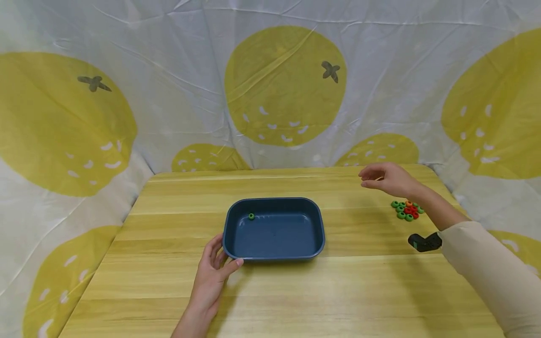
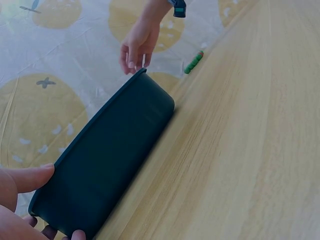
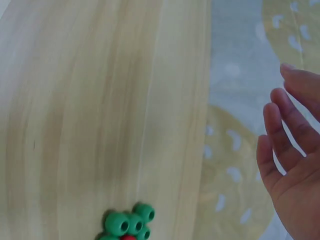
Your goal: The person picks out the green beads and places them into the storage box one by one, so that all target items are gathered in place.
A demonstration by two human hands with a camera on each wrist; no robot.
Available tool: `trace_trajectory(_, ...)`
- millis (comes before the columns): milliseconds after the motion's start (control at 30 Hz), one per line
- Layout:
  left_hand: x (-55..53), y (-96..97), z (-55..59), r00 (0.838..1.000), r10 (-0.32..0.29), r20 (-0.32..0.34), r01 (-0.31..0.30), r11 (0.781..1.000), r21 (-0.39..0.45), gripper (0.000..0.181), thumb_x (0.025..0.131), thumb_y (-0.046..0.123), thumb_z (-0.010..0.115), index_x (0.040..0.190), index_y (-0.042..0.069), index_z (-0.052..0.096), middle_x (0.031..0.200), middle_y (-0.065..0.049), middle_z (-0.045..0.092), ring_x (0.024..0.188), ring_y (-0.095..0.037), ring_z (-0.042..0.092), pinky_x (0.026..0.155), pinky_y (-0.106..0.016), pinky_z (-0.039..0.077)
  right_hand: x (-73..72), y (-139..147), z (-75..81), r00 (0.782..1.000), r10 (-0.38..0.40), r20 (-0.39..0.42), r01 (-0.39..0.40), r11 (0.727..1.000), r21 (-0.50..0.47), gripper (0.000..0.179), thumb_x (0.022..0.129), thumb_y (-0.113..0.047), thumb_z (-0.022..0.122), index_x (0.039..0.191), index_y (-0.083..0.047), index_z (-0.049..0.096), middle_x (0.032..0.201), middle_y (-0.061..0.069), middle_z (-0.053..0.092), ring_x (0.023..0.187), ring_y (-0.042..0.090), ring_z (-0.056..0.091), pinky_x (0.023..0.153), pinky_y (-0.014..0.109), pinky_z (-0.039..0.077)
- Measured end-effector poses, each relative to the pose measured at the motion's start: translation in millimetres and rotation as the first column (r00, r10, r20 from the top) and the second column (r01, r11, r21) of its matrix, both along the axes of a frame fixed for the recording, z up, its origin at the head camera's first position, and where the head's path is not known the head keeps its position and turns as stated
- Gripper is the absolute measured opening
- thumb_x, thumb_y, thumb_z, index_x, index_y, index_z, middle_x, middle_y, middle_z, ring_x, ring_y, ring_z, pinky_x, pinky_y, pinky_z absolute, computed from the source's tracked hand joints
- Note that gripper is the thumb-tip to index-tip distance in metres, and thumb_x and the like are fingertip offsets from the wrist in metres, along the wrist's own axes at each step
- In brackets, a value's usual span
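Yellowish wood forms the surface point(image 1: 359, 300), where the left hand point(image 1: 210, 277) grips a blue tray point(image 1: 274, 234) at its near left corner. One green bead point(image 1: 251, 216) sits inside, toward the far left. To the right, beyond a black device point(image 1: 424, 242), green, red and orange beads point(image 1: 407, 211) cluster. Farther still, the right hand point(image 1: 390, 180) hovers, relaxed and empty. Yellow-printed cloth point(image 1: 285, 84) hangs behind.

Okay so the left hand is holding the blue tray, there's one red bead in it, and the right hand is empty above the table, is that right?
Not quite: the one bead in the blue tray is green, not red, as the head view shows. The left hand is indeed holding the tray, and the right hand is empty above the table.
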State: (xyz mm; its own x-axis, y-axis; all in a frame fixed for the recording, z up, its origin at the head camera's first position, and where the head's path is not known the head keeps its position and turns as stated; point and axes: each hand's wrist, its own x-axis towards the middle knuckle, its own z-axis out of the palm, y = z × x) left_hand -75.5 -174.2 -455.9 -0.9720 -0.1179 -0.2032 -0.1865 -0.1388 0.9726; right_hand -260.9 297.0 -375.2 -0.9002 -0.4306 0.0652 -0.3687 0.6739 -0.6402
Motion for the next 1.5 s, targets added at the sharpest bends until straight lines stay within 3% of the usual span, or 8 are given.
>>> trace_trajectory(333, -1.6, -0.3, -0.1, 1.000, 0.006, 0.003, -0.006, 1.000, -0.006, 0.083, 0.088, -0.004, 0.078, 0.157, 0.012, 0.034, 0.159, -0.006, 0.037, 0.144, -0.030, 0.038, 0.097, -0.022, 0.047, 4.7, 44.0, -10.0, 0.990, -0.133, 0.046, 0.132, 0.991, 0.024, 0.037, 0.104, -0.024, 0.066, 0.131, 0.001, 0.066, 0.122, 0.017, 0.067, 0.109, 0.034, 0.063, 0.083, 0.033, 0.053)
trace_trajectory(567, -1.5, -0.6, -0.3, 1.000, 0.005, -0.001, -0.005, 1.000, 0.004, 0.084, 0.088, -0.005, 0.078, 0.157, 0.011, 0.033, 0.159, -0.006, 0.037, 0.144, -0.030, 0.038, 0.097, -0.022, 0.047, 9.5, 71.8, -20.8, 0.977, -0.199, 0.078, 0.197, 0.980, 0.030, 0.041, 0.106, -0.029, 0.063, 0.133, 0.002, 0.063, 0.125, 0.022, 0.063, 0.107, 0.039, 0.062, 0.070, 0.043, 0.057)
trace_trajectory(800, -1.9, -0.3, -1.1, 1.000, 0.000, -0.002, 0.000, 1.000, 0.002, 0.084, 0.088, -0.004, 0.078, 0.157, 0.012, 0.033, 0.160, -0.006, 0.037, 0.144, -0.030, 0.037, 0.098, -0.023, 0.046, 16.6, 96.3, -27.1, 0.958, -0.260, 0.118, 0.254, 0.965, 0.062, 0.051, 0.107, -0.033, 0.059, 0.139, 0.007, 0.056, 0.131, 0.028, 0.060, 0.109, 0.035, 0.062, 0.084, 0.049, 0.056)
trace_trajectory(933, -1.7, 0.6, -0.7, 1.000, -0.001, 0.002, 0.001, 1.000, 0.001, 0.084, 0.089, -0.004, 0.077, 0.158, 0.011, 0.033, 0.160, -0.006, 0.037, 0.144, -0.030, 0.038, 0.098, -0.023, 0.046, 23.2, 113.7, -37.7, 0.945, -0.301, 0.131, 0.295, 0.954, 0.060, 0.053, 0.108, -0.035, 0.058, 0.139, 0.008, 0.055, 0.130, 0.029, 0.062, 0.101, 0.013, 0.061, 0.090, 0.055, 0.051)
trace_trajectory(1033, -1.1, 1.3, -0.3, 1.000, 0.000, 0.002, 0.000, 1.000, 0.001, 0.083, 0.089, -0.004, 0.077, 0.158, 0.011, 0.033, 0.160, -0.007, 0.037, 0.144, -0.031, 0.038, 0.098, -0.022, 0.046, 28.1, 125.3, -46.3, 0.933, -0.336, 0.130, 0.331, 0.942, 0.057, 0.054, 0.107, -0.035, 0.059, 0.139, 0.008, 0.055, 0.129, 0.028, 0.063, 0.095, -0.004, 0.054, 0.088, 0.048, 0.052)
trace_trajectory(1100, -0.7, 1.5, -0.1, 1.000, 0.003, 0.001, -0.003, 1.000, 0.005, 0.083, 0.089, -0.005, 0.077, 0.157, 0.011, 0.033, 0.159, -0.007, 0.037, 0.144, -0.031, 0.038, 0.098, -0.022, 0.047, 31.4, 131.8, -51.5, 0.926, -0.355, 0.127, 0.351, 0.935, 0.055, 0.053, 0.107, -0.035, 0.059, 0.139, 0.008, 0.055, 0.131, 0.029, 0.061, 0.098, 0.001, 0.057, 0.083, 0.040, 0.053)
trace_trajectory(1267, -0.3, 1.8, -0.4, 1.000, 0.008, 0.002, -0.008, 1.000, 0.010, 0.082, 0.089, -0.005, 0.077, 0.157, 0.011, 0.034, 0.159, -0.007, 0.037, 0.144, -0.031, 0.038, 0.097, -0.022, 0.047, 40.2, 144.5, -62.4, 0.917, -0.372, 0.145, 0.372, 0.928, 0.029, 0.056, 0.108, -0.035, 0.058, 0.139, 0.011, 0.053, 0.137, 0.034, 0.052, 0.118, 0.042, 0.052, 0.079, 0.034, 0.051)
trace_trajectory(1500, -0.4, 1.4, -0.5, 1.000, 0.011, 0.004, -0.011, 1.000, 0.008, 0.082, 0.089, -0.004, 0.077, 0.157, 0.011, 0.034, 0.159, -0.007, 0.038, 0.144, -0.031, 0.037, 0.098, -0.022, 0.047, 48.4, 157.6, -77.9, 0.909, -0.396, 0.131, 0.398, 0.917, 0.015, 0.052, 0.105, -0.033, 0.063, 0.133, 0.009, 0.059, 0.123, 0.018, 0.065, 0.091, -0.013, 0.047, 0.071, 0.016, 0.044)
